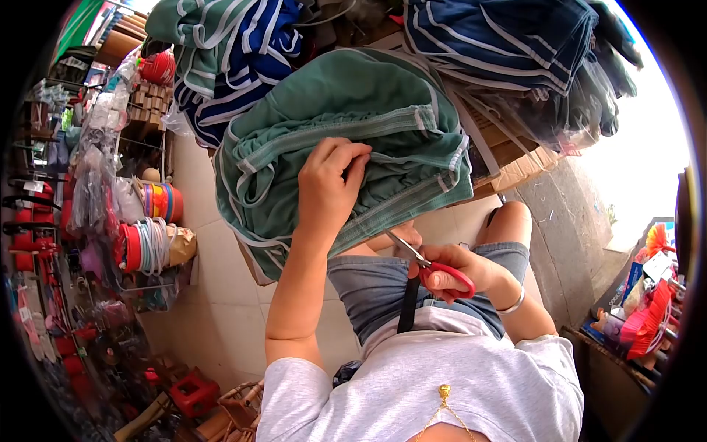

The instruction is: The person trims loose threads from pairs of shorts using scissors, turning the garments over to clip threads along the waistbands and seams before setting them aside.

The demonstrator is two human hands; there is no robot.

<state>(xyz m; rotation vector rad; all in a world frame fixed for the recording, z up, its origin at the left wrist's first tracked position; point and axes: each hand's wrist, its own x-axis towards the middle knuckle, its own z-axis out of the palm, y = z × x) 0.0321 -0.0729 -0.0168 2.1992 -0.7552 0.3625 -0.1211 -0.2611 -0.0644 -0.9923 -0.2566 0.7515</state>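
Pale floor tiles (pixel 221 302) spread beneath my denim shorts (pixel 372 283). Crowded wares (pixel 92 180) line my left, a pile of bright goods (pixel 648 306) sits right, and blue striped cloth (pixel 501 44) lies farther ahead. My right hand (pixel 464 259) grips red-handled scissors (pixel 424 263) near the lower edge of green cloth (pixel 401 166). My left hand (pixel 329 177) rests over that cloth, fingertips drawn together; whether they pinch it, I cannot tell.

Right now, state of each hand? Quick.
Left hand: fingers pinched closed at the green cloth; can't tell if any fabric is gripped.
Right hand: closed, holding the red-handled scissors.
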